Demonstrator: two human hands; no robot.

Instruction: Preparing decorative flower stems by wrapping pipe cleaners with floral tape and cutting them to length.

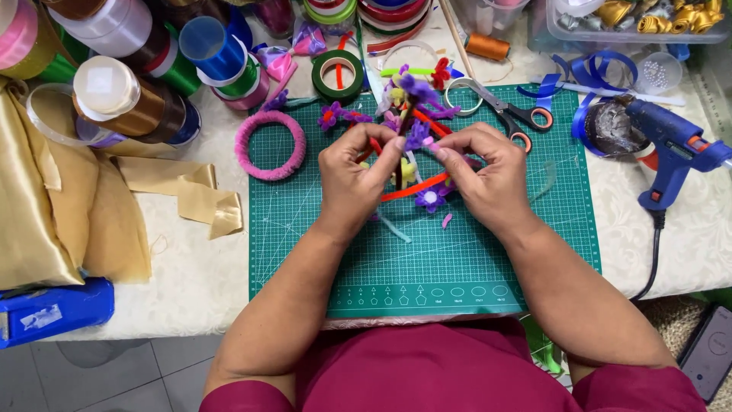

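Maroon sleeves nearest. Above the green cutting mat (473,259), left hand (352,179) and right hand (488,177) both pinch a pipe-cleaner flower bunch (418,137): light, bendable, easily crushed; best held at the stems.

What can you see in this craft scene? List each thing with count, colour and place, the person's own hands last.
cutting mat: one, green, table centre
pipe-cleaner flower bundle: one, purple, orange, yellow, between both hands
fuzzy ring: one, pink, mat's left corner
scissors: one, black and orange handles, mat's top right
glue gun: one, blue, right of mat
ribbon spools: many, mixed colours, top left
satin fabric: gold, left
left hand: pinching bundle
right hand: pinching bundle
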